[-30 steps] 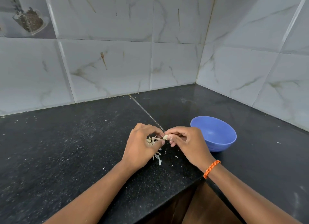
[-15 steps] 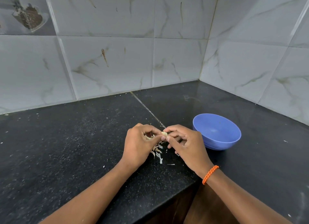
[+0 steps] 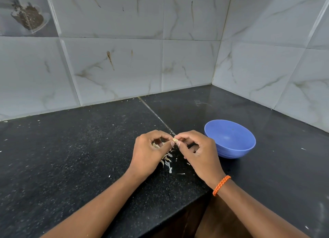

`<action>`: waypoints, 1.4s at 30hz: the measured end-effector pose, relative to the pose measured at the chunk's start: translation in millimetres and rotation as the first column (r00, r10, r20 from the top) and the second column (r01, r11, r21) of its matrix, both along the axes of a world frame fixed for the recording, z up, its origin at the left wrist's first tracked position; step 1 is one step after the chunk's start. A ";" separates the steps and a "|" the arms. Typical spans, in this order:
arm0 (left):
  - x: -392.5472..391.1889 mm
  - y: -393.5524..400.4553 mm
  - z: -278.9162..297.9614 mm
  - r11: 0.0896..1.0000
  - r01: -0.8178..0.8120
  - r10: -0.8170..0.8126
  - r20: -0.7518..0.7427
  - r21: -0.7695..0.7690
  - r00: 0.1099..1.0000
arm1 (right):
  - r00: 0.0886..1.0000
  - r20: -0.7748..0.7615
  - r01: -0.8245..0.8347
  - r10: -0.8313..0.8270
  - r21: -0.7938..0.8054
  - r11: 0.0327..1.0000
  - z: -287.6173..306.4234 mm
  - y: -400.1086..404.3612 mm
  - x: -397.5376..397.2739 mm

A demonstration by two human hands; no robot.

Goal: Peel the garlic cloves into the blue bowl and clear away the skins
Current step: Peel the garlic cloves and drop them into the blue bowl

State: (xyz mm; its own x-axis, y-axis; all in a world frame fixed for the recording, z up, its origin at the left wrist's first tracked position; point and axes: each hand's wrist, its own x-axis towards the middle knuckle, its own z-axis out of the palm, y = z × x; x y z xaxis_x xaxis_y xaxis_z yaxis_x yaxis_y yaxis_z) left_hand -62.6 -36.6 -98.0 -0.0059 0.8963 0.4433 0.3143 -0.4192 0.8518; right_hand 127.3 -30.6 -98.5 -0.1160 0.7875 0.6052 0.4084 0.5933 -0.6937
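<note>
Fingers (image 3: 172,143) of both hands pinch one garlic clove (image 3: 175,140) between them, just left of the blue bowl (image 3: 230,138) on the black desk (image 3: 74,152). Loose skins (image 3: 167,160) lie on the desk beneath the left hand (image 3: 151,152); the right hand (image 3: 199,153), with an orange wristband (image 3: 221,185), partly hides the bowl's near-left rim.

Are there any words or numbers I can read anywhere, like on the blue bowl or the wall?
None: no words, numbers or brand marks show anywhere.
blue bowl: plain, no print.
wall tiles: only marble veins and one picture tile with no lettering.
orange wristband: braided cord, no text.
black countertop: only specks and garlic skins.
</note>
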 end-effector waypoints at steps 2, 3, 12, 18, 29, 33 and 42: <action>1.4 -0.7 0.0 1.000 -0.003 0.003 0.025 -0.009 1.000 | 1.000 0.006 -0.004 0.004 0.020 1.000 1.0 -2.2 -1.2; 2.4 -1.2 0.0 1.000 -0.002 0.003 0.041 -0.020 0.999 | 1.000 0.009 -0.007 0.007 0.026 1.000 1.2 -3.0 -1.8; 7.7 -4.0 2.1 0.999 -0.039 0.040 0.051 -0.019 0.998 | 0.998 0.046 0.038 -0.043 0.103 0.994 1.9 -4.6 -4.6; 10.3 -6.9 5.4 0.997 -0.014 0.027 0.159 -0.082 0.987 | 0.994 0.087 0.047 -0.061 0.157 0.986 1.3 -4.8 -4.2; 9.4 -9.5 9.9 0.995 0.015 0.009 0.227 -0.103 0.974 | 0.996 0.088 -0.028 0.014 0.160 0.987 -0.6 -4.0 -3.0; 9.7 -9.5 9.5 0.996 0.006 0.016 0.228 -0.094 0.974 | 0.997 0.050 -0.055 0.050 0.108 0.993 -0.7 -3.9 -3.0; 8.6 -7.3 9.2 0.993 0.034 -0.007 0.231 -0.112 0.973 | 0.982 -0.100 -0.171 0.162 -0.098 0.980 0.3 -2.7 0.2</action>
State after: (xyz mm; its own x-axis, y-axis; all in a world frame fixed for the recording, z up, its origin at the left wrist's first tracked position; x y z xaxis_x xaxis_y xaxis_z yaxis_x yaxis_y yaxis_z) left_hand -54.0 -44.0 -88.7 -0.0766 0.9421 0.3266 0.0964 -0.3190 0.9428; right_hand 127.5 -33.3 -98.2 -0.1990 0.8218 0.5339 0.2422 0.5691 -0.7858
